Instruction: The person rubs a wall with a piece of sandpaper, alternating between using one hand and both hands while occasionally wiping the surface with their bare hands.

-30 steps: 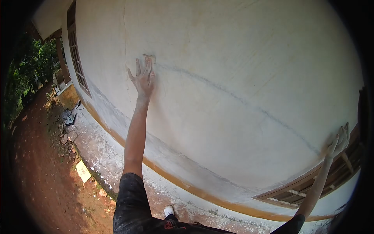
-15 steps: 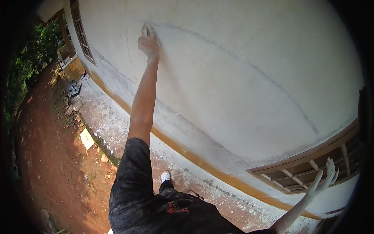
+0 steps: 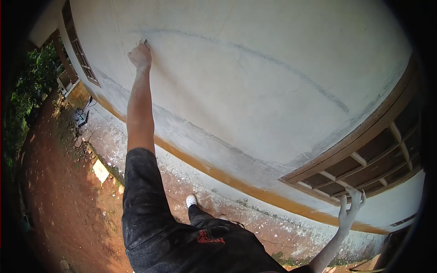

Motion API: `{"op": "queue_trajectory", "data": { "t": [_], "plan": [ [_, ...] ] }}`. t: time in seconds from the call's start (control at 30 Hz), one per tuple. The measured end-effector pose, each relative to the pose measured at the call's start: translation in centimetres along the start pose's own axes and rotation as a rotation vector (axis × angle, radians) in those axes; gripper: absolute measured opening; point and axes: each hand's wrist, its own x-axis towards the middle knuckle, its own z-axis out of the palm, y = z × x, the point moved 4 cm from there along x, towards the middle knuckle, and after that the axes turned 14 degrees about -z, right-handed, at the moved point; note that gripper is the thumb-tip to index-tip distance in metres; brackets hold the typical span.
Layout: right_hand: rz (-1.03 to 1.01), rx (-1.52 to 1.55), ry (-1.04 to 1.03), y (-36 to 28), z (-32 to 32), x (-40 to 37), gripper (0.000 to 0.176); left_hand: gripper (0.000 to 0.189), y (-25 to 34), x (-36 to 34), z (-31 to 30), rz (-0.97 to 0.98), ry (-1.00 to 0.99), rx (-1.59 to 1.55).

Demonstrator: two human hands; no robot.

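Observation:
My left hand (image 3: 140, 55) is stretched up and pressed against a cream plastered wall (image 3: 255, 100), fingers closed on a small flat piece of sandpaper (image 3: 145, 42) that just shows at the fingertips. It sits at the left end of a faint grey curved line (image 3: 273, 60) on the wall. My right hand (image 3: 350, 207) hangs low at the right, empty with fingers spread, just below a wooden window frame (image 3: 364, 157); I cannot tell if it touches the wall.
A second barred window (image 3: 79, 52) is far left on the wall. An ochre band (image 3: 218, 175) runs along the wall's base above a concrete apron (image 3: 114, 141). My white shoe (image 3: 191, 200) stands there. Red dirt (image 3: 50, 191), a pale slab (image 3: 100, 170) and greenery lie left.
My left hand went from flat with spread fingers to closed on the sandpaper and slid up-left along the wall. My right hand came off the wall and dropped below the window frame.

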Motion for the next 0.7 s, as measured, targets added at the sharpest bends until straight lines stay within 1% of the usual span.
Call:
{"op": "queue_trajectory", "data": {
  "t": [0.03, 0.07, 0.1, 0.13, 0.17, 0.2, 0.23, 0.27, 0.3, 0.33, 0.37, 0.4, 0.43, 0.47, 0.5, 0.53, 0.57, 0.6, 0.63, 0.67, 0.7],
  "plan": [
    [-0.017, -0.002, 0.024, 0.1, 0.1, -0.4, 0.021, 0.028, 0.7, -0.2, -0.8, -0.046, 0.014, 0.052],
    [0.024, 0.053, -0.011, 0.4, 0.6, -1.1, 0.020, 0.028, 1.6, -1.1, -2.1, -0.143, 0.031, -0.047],
    [0.063, 0.111, -0.053, 0.6, 1.2, -2.0, 0.020, 0.028, 2.1, -3.1, -3.1, -0.152, 0.124, -0.246],
    [0.097, 0.167, -0.053, 0.8, 2.0, -3.0, 0.019, 0.029, 2.4, -5.5, -4.4, -0.154, 0.223, -0.438],
    [0.129, 0.227, -0.055, 0.9, 3.0, -3.8, 0.019, 0.027, 3.1, -9.3, -6.5, -0.221, 0.264, -0.543],
    [0.129, 0.262, -0.053, 0.5, 4.0, -4.3, 0.019, 0.023, 3.6, -14.0, -8.3, -0.308, 0.193, -0.680],
    [0.132, 0.295, -0.053, -0.1, 5.1, -4.7, 0.019, 0.019, 3.2, -19.3, -7.4, -0.334, 0.062, -0.862],
    [0.139, 0.347, -0.085, -0.7, 6.5, -5.1, 0.019, 0.019, 3.1, -25.8, -7.5, -0.375, -0.179, -1.046],
    [0.153, 0.395, -0.122, -1.4, 7.8, -5.7, 0.019, 0.020, 2.8, -33.2, -7.0, -0.432, -0.534, -1.142],
    [0.140, 0.459, -0.147, -2.1, 9.5, -6.3, 0.020, 0.019, 2.6, -40.1, -8.5, -0.370, -0.813, -1.076],
    [0.129, 0.526, -0.175, -3.0, 11.4, -6.7, 0.022, 0.021, 0.6, -49.1, -5.8, -0.375, -1.093, -1.078],
    [0.092, 0.581, -0.235, -4.3, 13.3, -7.1, 0.023, 0.022, -0.6, -55.8, -6.5, -0.391, -1.368, -1.100],
    [0.050, 0.635, -0.295, -5.6, 15.0, -7.2, 0.024, 0.022, -0.7, -57.5, -11.1, -0.244, -1.467, -0.993],
    [-0.012, 0.691, -0.361, -7.0, 16.7, -7.2, 0.029, 0.023, -1.2, -59.7, -13.3, -0.177, -1.530, -0.942],
    [-0.072, 0.748, -0.426, -8.6, 18.2, -7.4, 0.034, 0.023, -1.5, -61.5, -14.7, -0.174, -1.630, -0.977],
    [-0.110, 0.796, -0.426, -10.3, 19.2, -7.4, 0.040, 0.024, -1.7, -62.8, -15.8, -0.173, -1.731, -1.009],
    [-0.146, 0.845, -0.429, -12.2, 19.9, -7.3, 0.047, 0.024, -1.9, -62.5, -16.9, -0.191, -1.729, -0.992],
    [-0.151, 0.863, -0.441, -13.7, 20.8, -7.4, 0.047, 0.024, -1.4, -61.8, -18.8, -0.051, -1.794, -0.996],
    [-0.096, 0.983, -0.447, -15.1, 21.8, -7.4, 0.051, 0.024, -0.9, -61.1, -20.8, 0.093, -1.854, -0.999],
    [-0.038, 1.100, -0.452, -16.4, 22.7, -7.3, 0.056, 0.023, -0.8, -60.5, -22.2, 0.114, -1.866, -0.990],
    [-0.041, 1.111, -0.457, -17.7, 23.4, -7.0, 0.056, 0.023, -0.9, -59.8, -23.4, 0.105, -1.866, -0.978]
  ]
}}
